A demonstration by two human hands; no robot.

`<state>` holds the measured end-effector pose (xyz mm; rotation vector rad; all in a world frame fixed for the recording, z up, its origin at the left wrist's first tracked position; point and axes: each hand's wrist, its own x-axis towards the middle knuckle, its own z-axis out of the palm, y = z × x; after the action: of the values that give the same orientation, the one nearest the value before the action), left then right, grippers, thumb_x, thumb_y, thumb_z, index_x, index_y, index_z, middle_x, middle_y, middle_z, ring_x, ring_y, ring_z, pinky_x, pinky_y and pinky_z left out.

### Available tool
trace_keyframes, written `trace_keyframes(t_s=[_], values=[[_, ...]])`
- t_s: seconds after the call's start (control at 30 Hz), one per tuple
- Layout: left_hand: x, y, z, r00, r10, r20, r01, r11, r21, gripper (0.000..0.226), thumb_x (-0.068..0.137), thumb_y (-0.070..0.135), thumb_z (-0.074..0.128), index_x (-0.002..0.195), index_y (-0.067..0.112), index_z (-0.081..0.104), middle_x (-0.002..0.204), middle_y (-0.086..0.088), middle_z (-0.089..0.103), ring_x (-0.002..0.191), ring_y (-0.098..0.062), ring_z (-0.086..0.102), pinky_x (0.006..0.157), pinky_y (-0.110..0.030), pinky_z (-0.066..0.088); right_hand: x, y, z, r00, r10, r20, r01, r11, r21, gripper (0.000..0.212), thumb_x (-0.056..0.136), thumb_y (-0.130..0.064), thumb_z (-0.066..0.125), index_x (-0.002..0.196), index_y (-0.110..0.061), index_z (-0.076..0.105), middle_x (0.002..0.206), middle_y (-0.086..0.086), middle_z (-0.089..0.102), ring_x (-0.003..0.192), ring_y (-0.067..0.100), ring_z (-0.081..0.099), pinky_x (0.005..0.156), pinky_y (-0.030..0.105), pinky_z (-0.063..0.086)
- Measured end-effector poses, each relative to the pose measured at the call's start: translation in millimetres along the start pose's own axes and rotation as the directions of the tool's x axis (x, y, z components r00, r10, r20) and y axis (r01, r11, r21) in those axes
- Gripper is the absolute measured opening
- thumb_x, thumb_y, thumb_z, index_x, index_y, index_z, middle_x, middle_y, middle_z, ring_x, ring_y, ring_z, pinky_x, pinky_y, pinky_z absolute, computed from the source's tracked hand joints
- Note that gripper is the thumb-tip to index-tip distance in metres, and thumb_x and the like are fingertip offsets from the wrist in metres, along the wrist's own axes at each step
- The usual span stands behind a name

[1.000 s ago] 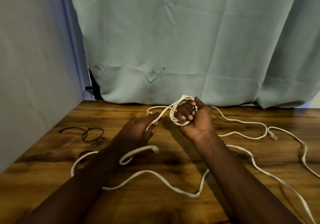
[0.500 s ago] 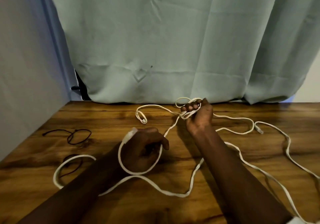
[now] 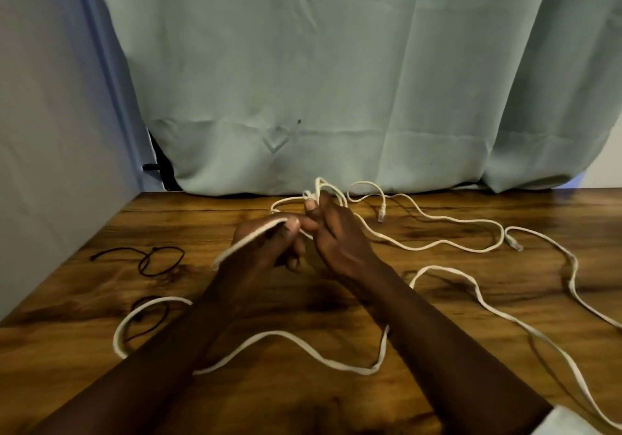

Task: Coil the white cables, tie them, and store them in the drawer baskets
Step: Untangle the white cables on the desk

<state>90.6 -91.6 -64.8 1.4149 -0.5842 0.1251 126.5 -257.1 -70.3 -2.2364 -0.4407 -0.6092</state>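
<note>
A long flat white cable [image 3: 289, 337] lies in loose bends across the wooden table [image 3: 336, 401]. My left hand [image 3: 269, 249] pinches a strand of it that runs over my wrist toward the table. Touching it on the right, my right hand [image 3: 340, 239] grips a small bundle of white loops [image 3: 321, 190] that sticks up above its fingers. A thinner round white cable [image 3: 437, 242] with clear plug ends [image 3: 381, 214] trails away to the right. No drawer or basket is in view.
Two thin black cord ties lie at the left: one [image 3: 148, 259] in a loop, one [image 3: 148, 317] inside the flat cable's bend. A grey-green curtain [image 3: 336, 81] hangs behind the table, and a grey wall [image 3: 50, 131] closes the left side.
My left hand has risen from the table and moved right with its strand until it touches my right hand. The right hand has turned its back toward me, loops still in it.
</note>
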Motion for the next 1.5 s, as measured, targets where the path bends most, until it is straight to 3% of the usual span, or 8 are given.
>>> trace_keyframes(t_s=[0.33, 0.7, 0.87, 1.0, 1.1, 1.2, 1.37, 1.5], values=[[19, 14, -34, 0.929, -0.318, -0.190, 0.225, 0.892, -0.393, 0.040, 0.107, 0.035, 0.042, 0.101, 0.005, 0.068, 0.054, 0.005, 0.045, 0.038, -0.002, 0.034, 0.040, -0.017, 0.034, -6, -33, 17, 0.963, -0.086, 0.255, -0.008, 0.937, 0.349, 0.055, 0.105, -0.052, 0.046, 0.057, -0.025, 0.048, 0.053, -0.005, 0.043, 0.050, 0.011, 0.041, 0.054, 0.038, 0.035], [15, 34, -32, 0.822, -0.512, 0.250, 0.569, 0.754, -0.328, 0.077, 0.095, 0.064, 0.037, 0.134, 0.000, 0.056, 0.074, -0.011, 0.061, 0.030, -0.003, 0.032, 0.030, -0.011, 0.025, 6, -19, 10, 0.820, 0.382, 0.427, -0.530, 0.222, 0.819, 0.056, 0.102, -0.038, 0.046, 0.050, -0.025, 0.032, 0.040, -0.004, 0.022, 0.026, 0.012, 0.023, 0.037, 0.017, 0.020], [6, 26, -20, 0.993, 0.044, -0.107, -0.028, 0.989, 0.144, 0.029, 0.098, 0.031, 0.062, 0.111, 0.008, 0.074, 0.059, -0.001, 0.057, 0.039, -0.007, 0.038, 0.039, -0.020, 0.028, 5, -13, 5, 0.798, 0.483, 0.360, -0.529, 0.275, 0.803, 0.052, 0.099, -0.035, 0.052, 0.050, -0.026, 0.034, 0.042, -0.003, 0.023, 0.031, 0.013, 0.021, 0.039, 0.020, 0.017], [6, 10, -22, 0.849, 0.523, -0.074, -0.288, 0.577, 0.764, 0.040, 0.097, 0.031, 0.062, 0.133, 0.014, 0.062, 0.118, -0.001, 0.064, 0.105, -0.011, 0.065, 0.087, -0.024, 0.051, 6, -22, 2, 0.807, 0.404, 0.431, -0.581, 0.408, 0.704, 0.048, 0.094, -0.041, 0.054, 0.056, -0.026, 0.030, 0.046, -0.001, 0.020, 0.033, 0.013, 0.018, 0.041, 0.021, 0.013], [8, 1, -19, 0.965, 0.222, -0.137, -0.117, 0.838, 0.533, 0.057, 0.101, 0.049, 0.046, 0.149, 0.018, 0.049, 0.143, 0.002, 0.058, 0.134, -0.008, 0.054, 0.113, -0.031, 0.043, 5, -30, 2, 0.782, 0.345, 0.519, -0.623, 0.437, 0.648, 0.053, 0.097, -0.048, 0.052, 0.055, -0.025, 0.031, 0.044, -0.002, 0.020, 0.030, 0.012, 0.018, 0.038, 0.017, 0.015], [8, -8, -17, 0.996, -0.040, -0.081, 0.057, 0.975, 0.213, 0.045, 0.108, 0.042, 0.038, 0.141, 0.017, 0.057, 0.130, -0.003, 0.071, 0.124, -0.018, 0.065, 0.104, -0.037, 0.054, 5, -32, -2, 0.783, 0.284, 0.553, -0.622, 0.362, 0.694, 0.064, 0.103, -0.060, 0.040, 0.051, -0.023, 0.034, 0.040, -0.003, 0.023, 0.027, 0.009, 0.020, 0.035, 0.015, 0.017], [7, -6, -2, 0.994, -0.002, -0.113, 0.027, 0.975, 0.219, 0.035, 0.112, 0.023, 0.031, 0.117, 0.027, 0.066, 0.100, 0.013, 0.078, 0.099, -0.003, 0.073, 0.083, -0.017, 0.056, 8, -30, -2, 0.797, 0.245, 0.552, -0.568, -0.007, 0.823, 0.069, 0.106, -0.054, 0.029, 0.046, -0.022, 0.040, 0.036, -0.006, 0.026, 0.023, 0.007, 0.025, 0.034, 0.011, 0.020], [11, -12, -4, 0.980, 0.000, -0.200, 0.022, 0.994, 0.105, 0.031, 0.110, 0.021, 0.039, 0.118, 0.017, 0.070, 0.098, -0.001, 0.079, 0.090, -0.016, 0.075, 0.080, -0.032, 0.061, 7, -40, 4, 0.815, 0.171, 0.553, -0.526, -0.180, 0.831, 0.069, 0.107, -0.048, 0.028, 0.047, -0.019, 0.043, 0.036, -0.005, 0.029, 0.025, 0.008, 0.030, 0.035, 0.015, 0.025]])
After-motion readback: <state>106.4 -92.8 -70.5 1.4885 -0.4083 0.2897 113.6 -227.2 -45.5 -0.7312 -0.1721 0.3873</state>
